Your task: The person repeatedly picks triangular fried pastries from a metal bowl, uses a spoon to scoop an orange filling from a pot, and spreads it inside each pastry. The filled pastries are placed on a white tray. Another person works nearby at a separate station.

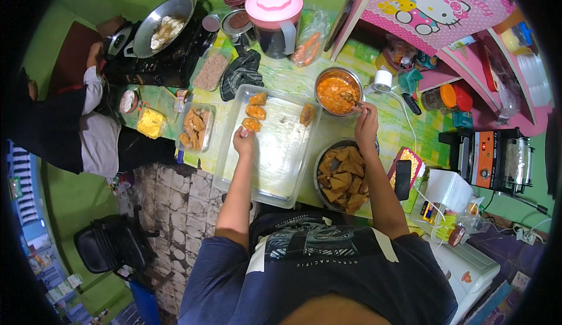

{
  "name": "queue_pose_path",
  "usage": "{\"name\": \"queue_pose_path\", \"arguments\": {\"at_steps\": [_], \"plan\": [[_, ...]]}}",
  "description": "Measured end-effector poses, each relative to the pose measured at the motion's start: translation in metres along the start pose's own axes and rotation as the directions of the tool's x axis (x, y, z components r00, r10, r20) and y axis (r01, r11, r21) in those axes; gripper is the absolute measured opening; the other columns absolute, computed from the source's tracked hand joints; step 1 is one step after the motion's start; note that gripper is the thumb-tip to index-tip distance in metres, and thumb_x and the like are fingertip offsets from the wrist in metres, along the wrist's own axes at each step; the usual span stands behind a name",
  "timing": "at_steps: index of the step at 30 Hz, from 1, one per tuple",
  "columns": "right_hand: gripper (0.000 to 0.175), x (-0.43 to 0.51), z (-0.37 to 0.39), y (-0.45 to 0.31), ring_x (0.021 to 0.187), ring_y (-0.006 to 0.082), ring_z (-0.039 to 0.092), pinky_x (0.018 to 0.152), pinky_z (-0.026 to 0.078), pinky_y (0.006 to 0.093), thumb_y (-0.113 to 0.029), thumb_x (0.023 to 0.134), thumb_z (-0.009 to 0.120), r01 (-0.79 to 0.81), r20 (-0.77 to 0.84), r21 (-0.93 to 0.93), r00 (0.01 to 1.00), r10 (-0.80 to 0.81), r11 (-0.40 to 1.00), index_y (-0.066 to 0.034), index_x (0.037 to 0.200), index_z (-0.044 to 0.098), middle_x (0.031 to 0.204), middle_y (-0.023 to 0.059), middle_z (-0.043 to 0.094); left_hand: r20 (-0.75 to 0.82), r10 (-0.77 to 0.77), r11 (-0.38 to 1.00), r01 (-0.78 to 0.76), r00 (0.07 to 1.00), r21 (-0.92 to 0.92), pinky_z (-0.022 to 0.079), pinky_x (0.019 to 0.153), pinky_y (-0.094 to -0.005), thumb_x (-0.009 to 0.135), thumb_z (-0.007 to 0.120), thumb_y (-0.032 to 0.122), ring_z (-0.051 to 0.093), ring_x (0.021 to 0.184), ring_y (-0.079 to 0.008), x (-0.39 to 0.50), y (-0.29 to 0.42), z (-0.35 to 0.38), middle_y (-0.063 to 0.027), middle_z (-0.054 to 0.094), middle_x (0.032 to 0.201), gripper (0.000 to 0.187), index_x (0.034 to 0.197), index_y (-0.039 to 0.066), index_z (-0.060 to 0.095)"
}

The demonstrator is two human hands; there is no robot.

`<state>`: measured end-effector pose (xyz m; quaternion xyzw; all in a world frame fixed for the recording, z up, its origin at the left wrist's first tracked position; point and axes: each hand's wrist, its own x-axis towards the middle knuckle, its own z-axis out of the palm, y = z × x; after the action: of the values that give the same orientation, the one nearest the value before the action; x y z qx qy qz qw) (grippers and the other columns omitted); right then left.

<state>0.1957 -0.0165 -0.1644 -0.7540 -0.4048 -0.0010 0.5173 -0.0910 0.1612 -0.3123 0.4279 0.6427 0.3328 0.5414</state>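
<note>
My left hand [244,142] is inside a clear plastic tray [281,167], its fingertips at the lower edge of an orange-filled fried tofu piece [251,125]. Whether the fingers grip that piece is hard to see. Two more filled pieces [256,112] sit above it in a column, and a browner fried piece [307,114] lies by the tray's right wall. With my right hand [366,127] I hold a spoon [350,98], its bowl down in an orange, shredded-looking filling [332,88] inside a steel bowl [318,79]. Fried tofu triangles [344,175] fill a round pot [319,189] beneath my right forearm.
Left of the tray stands a container of fried pieces [195,127]. A co-worker [94,118] stands by the stove [153,70], which bears a wok [164,33]. A pink-lidded pitcher [274,22] stands behind the tray. A phone [402,180] and a white cable [408,118] lie at right.
</note>
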Motion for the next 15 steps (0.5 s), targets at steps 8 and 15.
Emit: {"name": "queue_pose_path", "arguments": {"at_steps": [8,15], "plan": [[0.017,0.004,0.004,0.016,0.072,0.0242,0.061,0.069,0.045,0.0320,-0.010,0.092,0.038,-0.177,0.020,0.092,0.984,0.176,0.980,0.0007,0.100,0.048,0.091,0.0169,0.056,0.237,-0.124,0.911,0.205,0.963,-0.357,0.039,0.089,-0.0320,0.081,0.056,0.008,0.047,0.105,-0.0218,-0.085,0.067,-0.017,-0.0136,0.046,0.122,0.047,0.125,0.002,0.041],[0.014,-0.016,0.009,0.030,0.062,0.0236,0.054,0.066,0.044,0.0319,-0.008,0.085,0.050,-0.048,-0.090,-0.216,0.996,0.029,0.975,-0.0041,0.095,0.058,0.079,0.0114,0.059,0.626,0.599,0.128,-0.832,0.499,0.540,0.023,0.103,-0.0460,0.075,0.057,0.011,0.026,0.128,-0.0333,-0.145,0.129,-0.025,-0.0141,0.030,0.138,0.057,0.129,0.012,0.040]]}}
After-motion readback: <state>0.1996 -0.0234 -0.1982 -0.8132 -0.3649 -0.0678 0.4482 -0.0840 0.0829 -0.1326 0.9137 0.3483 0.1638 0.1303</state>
